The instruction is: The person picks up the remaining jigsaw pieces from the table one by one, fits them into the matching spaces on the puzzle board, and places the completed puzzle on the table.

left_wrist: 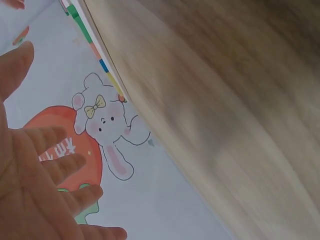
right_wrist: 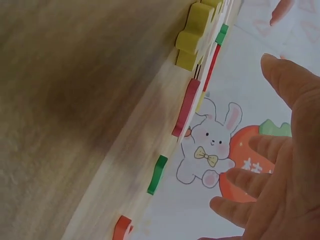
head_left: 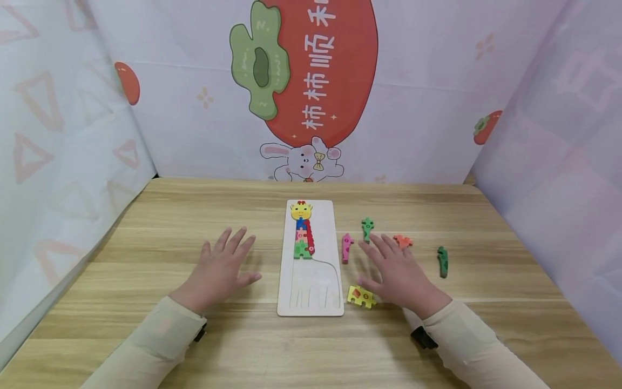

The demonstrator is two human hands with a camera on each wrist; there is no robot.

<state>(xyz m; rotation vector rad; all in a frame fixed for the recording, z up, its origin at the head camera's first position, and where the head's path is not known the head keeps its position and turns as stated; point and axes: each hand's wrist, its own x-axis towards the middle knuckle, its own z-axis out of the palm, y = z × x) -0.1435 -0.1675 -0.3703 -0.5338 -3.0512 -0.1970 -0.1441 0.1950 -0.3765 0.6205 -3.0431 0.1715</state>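
Note:
A pale wooden puzzle board lies mid-table, holding a giraffe's yellow head piece with blue, pink, green and red neck pieces fitted below it. Left of the board, my left hand hovers with spread fingers and holds nothing; the left wrist view shows its palm. My right hand, also spread and holding nothing, is over the table to the board's right. Around it lie a yellow puzzle piece, a pink piece, a green piece and an orange piece partly behind its fingertips.
Farther right lies a dark green puzzle piece. The wooden table is bounded by a printed cloth backdrop behind and cloth walls on both sides. Engraved lines mark the board's lower half.

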